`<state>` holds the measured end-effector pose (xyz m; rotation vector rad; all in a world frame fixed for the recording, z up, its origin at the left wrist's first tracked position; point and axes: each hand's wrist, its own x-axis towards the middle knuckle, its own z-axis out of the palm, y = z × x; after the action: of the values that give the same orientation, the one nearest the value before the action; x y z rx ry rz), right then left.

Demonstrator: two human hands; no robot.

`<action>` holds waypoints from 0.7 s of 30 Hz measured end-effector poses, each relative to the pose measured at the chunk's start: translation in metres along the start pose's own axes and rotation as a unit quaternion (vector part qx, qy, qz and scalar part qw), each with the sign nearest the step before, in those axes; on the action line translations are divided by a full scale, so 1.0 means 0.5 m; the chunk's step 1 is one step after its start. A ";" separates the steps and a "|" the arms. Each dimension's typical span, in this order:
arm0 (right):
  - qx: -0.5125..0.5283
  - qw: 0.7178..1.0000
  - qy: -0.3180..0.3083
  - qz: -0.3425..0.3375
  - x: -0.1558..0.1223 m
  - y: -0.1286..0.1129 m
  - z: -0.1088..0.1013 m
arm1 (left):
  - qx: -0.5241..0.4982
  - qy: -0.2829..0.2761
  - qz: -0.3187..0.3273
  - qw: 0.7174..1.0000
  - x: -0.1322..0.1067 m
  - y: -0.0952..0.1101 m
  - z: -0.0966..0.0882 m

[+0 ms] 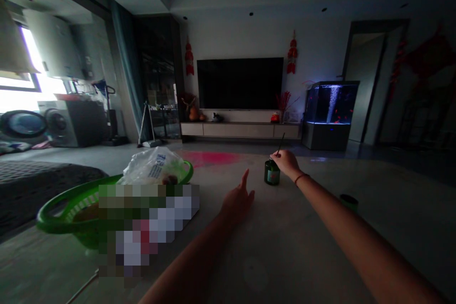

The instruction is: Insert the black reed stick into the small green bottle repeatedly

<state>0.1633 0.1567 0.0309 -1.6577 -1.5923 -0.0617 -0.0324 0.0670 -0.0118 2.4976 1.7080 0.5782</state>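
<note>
A dark green glass bottle [272, 173] with a pale label stands upright on the table. My right hand [286, 160] is closed at its mouth, fingertips pinched around a thin dark stick [281, 144] that points upward. Whether the stick's lower end sits inside the bottle is hidden by the fingers. My left hand [238, 198] hovers over or rests on the table to the left of the bottle, index finger stretched out and thumb apart, holding nothing. Behind my right forearm, a small dark green round container [349, 201] is partly hidden.
A green plastic basket [59, 225] holds a clear plastic bag [149, 164] on the table's left side; a blurred-out patch covers its front. A reddish-pink patch [213, 157] marks the table's far edge. Beyond stand a television [240, 83] and a lit fish tank [329, 104].
</note>
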 end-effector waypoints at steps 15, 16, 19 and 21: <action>0.067 0.974 -0.195 0.095 0.017 -0.020 -0.077 | -0.026 0.015 0.013 0.999 -0.001 -0.006 0.004; 0.072 0.972 -0.204 0.086 0.015 -0.026 -0.078 | -0.023 0.013 0.010 1.000 0.000 -0.006 0.004; 0.040 0.976 -0.204 0.062 0.014 -0.040 -0.071 | -0.023 0.007 0.004 1.000 -0.001 -0.004 0.001; 0.009 0.978 -0.201 0.056 0.018 -0.048 -0.063 | -0.030 0.010 0.002 0.999 -0.002 -0.002 -0.001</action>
<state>0.1600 0.1426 0.0690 -1.8236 -1.7806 0.3661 -0.0338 0.0666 -0.0118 2.4635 1.6673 0.6480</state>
